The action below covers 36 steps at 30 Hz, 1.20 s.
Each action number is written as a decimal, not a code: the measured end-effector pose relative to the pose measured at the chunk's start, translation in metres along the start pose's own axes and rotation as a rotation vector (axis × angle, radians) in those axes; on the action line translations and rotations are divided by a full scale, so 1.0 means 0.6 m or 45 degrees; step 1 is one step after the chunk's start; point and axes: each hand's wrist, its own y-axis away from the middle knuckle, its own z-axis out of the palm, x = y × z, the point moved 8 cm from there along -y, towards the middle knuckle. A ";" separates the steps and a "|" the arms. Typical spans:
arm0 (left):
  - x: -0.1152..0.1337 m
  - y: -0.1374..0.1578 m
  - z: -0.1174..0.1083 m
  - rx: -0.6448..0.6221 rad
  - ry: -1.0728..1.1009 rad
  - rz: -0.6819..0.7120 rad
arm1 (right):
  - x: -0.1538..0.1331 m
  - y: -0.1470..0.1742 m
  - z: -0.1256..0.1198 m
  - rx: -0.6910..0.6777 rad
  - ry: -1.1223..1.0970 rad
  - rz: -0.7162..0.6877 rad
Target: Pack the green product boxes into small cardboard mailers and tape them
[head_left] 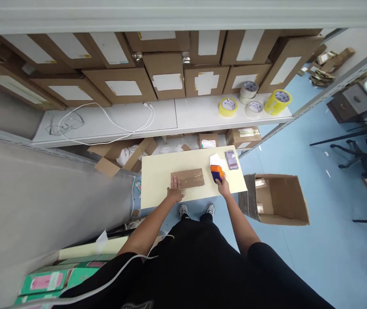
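A flat brown cardboard box (190, 179) with clear tape across it lies on the cream tabletop (156, 165). My left hand (175, 191) rests on the box's left end, fingers stretched out and holding nothing. To the right of the box, my right hand (223, 185) is closed around an orange and dark-blue handheld device (217, 172); its exact kind is unclear. Just beyond the device sits a piece of white paper (215, 159). A blurred, phone-like rectangle (231, 160) lies near the table's far right corner.
Labelled cardboard boxes (123, 86) fill the shelf ahead. Tape rolls (227, 107) and a white cable (106, 112) lie along its front. An open carton (282, 199) stands on the floor at right. Green boxes (44, 281) are stacked at lower left.
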 end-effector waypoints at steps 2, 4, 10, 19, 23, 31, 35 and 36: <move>-0.003 0.003 -0.002 0.088 0.005 0.043 | -0.062 0.014 0.017 -0.026 -0.165 -0.119; -0.008 0.005 -0.007 0.171 -0.005 0.099 | -0.126 0.030 0.048 -0.111 -0.294 -0.230; -0.014 0.012 -0.023 0.278 0.088 0.278 | -0.206 0.051 0.110 -0.169 -0.097 -0.239; -0.036 0.012 -0.039 0.206 0.305 0.405 | -0.207 0.069 0.111 -0.267 -0.010 -0.361; -0.064 0.005 -0.092 0.388 0.730 0.409 | -0.205 0.067 0.110 -0.259 -0.047 -0.295; -0.027 -0.028 -0.159 0.275 1.524 0.742 | -0.212 0.065 0.116 -0.304 -0.011 -0.330; -0.013 -0.041 -0.163 0.225 1.610 0.750 | -0.214 0.064 0.116 -0.340 -0.004 -0.345; -0.015 -0.042 -0.164 0.251 1.608 0.724 | -0.214 0.064 0.114 -0.347 0.013 -0.338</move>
